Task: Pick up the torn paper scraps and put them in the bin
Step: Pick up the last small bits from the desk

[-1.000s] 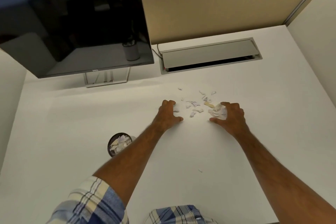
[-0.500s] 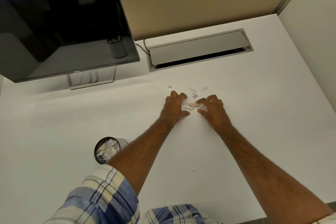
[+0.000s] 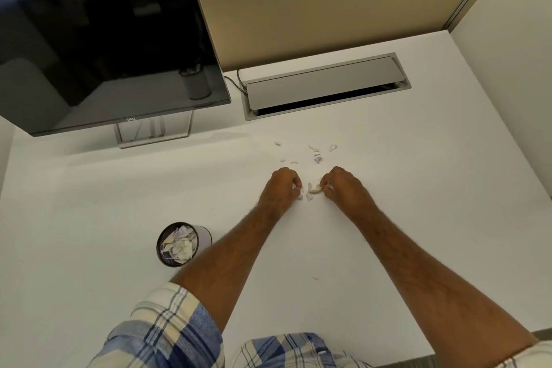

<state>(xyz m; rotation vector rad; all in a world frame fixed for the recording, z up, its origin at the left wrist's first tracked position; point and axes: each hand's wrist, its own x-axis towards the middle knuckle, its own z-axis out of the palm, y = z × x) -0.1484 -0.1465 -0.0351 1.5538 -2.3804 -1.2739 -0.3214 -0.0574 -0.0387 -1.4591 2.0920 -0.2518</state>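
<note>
On the white desk, my left hand and my right hand sit side by side, each with its fingers curled around white torn paper scraps. A few scraps lie between the two hands. Several loose scraps are scattered just beyond my hands, and a single tiny scrap lies nearer to me. The small black mesh bin, holding a heap of scraps, stands on the desk to the left of my left forearm.
A dark Dell monitor on its stand fills the far left. A grey cable hatch is set into the desk at the back. Partition walls close off the back and right.
My hands swept inward from apart to close together, then drew back toward me and closed on gathered scraps. Fewer scraps lie loose on the desk.
</note>
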